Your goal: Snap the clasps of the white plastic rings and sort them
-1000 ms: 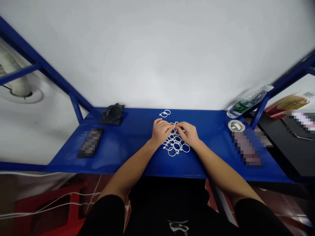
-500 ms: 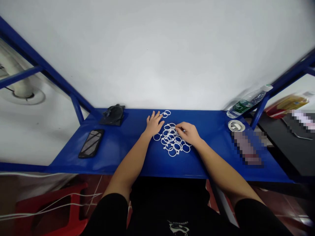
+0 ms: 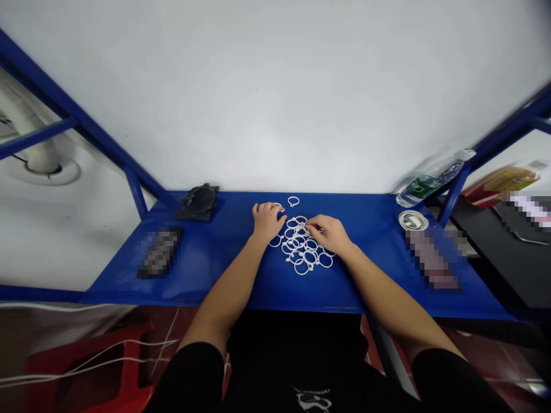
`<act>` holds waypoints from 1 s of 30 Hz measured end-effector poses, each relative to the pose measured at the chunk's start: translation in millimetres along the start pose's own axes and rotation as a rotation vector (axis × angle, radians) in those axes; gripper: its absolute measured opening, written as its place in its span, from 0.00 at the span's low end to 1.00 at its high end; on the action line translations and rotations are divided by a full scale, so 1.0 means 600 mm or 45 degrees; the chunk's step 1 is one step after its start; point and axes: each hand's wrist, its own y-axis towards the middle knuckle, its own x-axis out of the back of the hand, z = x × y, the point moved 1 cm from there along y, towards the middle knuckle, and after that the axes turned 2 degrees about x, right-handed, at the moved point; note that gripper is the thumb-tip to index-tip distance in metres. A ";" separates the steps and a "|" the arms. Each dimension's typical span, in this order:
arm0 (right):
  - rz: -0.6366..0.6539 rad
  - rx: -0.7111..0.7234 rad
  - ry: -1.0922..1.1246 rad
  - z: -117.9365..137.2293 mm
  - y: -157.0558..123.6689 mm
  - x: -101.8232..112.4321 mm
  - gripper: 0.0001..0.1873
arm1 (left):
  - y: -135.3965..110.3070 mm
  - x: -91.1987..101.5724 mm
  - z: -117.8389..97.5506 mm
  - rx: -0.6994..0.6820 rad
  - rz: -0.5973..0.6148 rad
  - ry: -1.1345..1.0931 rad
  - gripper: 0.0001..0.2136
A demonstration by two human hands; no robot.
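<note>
A pile of white plastic rings, each with a small nub, lies loosely overlapped on the blue tabletop. My left hand is beyond the pile's left side, fingers bent and thumb apart. Its fingertips rest over one white ring, partly hidden by them. Under the same hand, nearer me, another ring is half covered. A single ring lies apart near the wall. My right hand is at the pile's upper right, thumb and forefinger pinched on a ring at its edge; the exact grip is partly hidden.
On the left of the blue table are a blurred-out phone and a crumpled black bag. A water bottle, a white roll and a pixelated item are at the right. A white wall rises behind.
My left hand has curled its fingers and drawn slightly back left. The two far rings, overlapping before, now lie apart, one under its fingertips. My right hand stays nearly still.
</note>
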 end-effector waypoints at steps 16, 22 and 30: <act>-0.030 -0.040 -0.004 0.001 -0.001 0.002 0.13 | -0.017 0.022 -0.029 -0.248 -0.324 -0.226 0.10; -0.080 -0.023 0.002 0.005 -0.001 -0.001 0.15 | -0.044 0.037 -0.077 -0.547 -0.412 -0.415 0.06; -0.088 0.025 -0.003 0.011 -0.002 -0.006 0.13 | -0.053 0.035 -0.088 -0.461 -0.188 -0.441 0.11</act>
